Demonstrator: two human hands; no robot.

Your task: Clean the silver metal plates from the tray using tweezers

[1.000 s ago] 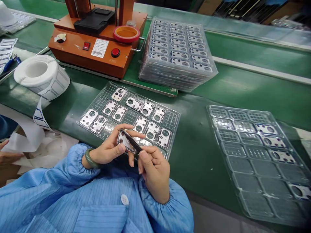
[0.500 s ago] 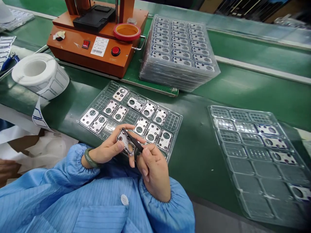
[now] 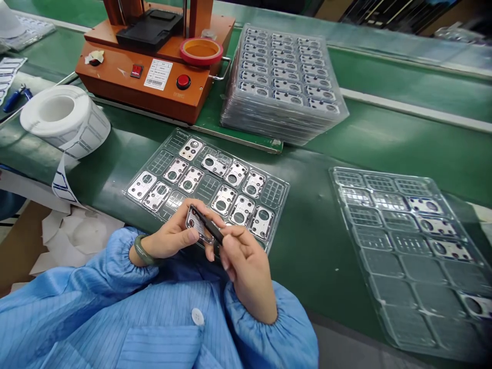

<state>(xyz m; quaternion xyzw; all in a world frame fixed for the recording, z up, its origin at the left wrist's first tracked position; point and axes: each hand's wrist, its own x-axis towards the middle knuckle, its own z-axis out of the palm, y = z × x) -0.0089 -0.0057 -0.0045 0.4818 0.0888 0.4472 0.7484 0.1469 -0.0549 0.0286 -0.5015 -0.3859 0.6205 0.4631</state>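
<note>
My left hand (image 3: 172, 237) holds a small silver metal plate (image 3: 195, 221) with round holes, tilted between thumb and fingers. In my right hand (image 3: 244, 259) is a slim black tool (image 3: 209, 225), pinched near its lower end; its far tip lies at the plate's upper edge. Just beyond both hands, a clear tray (image 3: 282, 207) carries several similar plates, and some of its pockets are bare. Another clear tray (image 3: 407, 287) on the right has a few plates along its right side.
An orange machine (image 3: 126, 97) with a red tape roll (image 3: 202, 51) stands at the back left. Near it are a white label roll (image 3: 65, 120) and blue-handled pliers (image 3: 17, 97). Stacked filled trays (image 3: 284, 82) stand behind the middle. Crumpled paper (image 3: 77, 233) lies at left.
The plate in my left hand has turned more edge-on. The black tool and my right hand have shifted slightly. Another person's hand at the far left is no longer in view.
</note>
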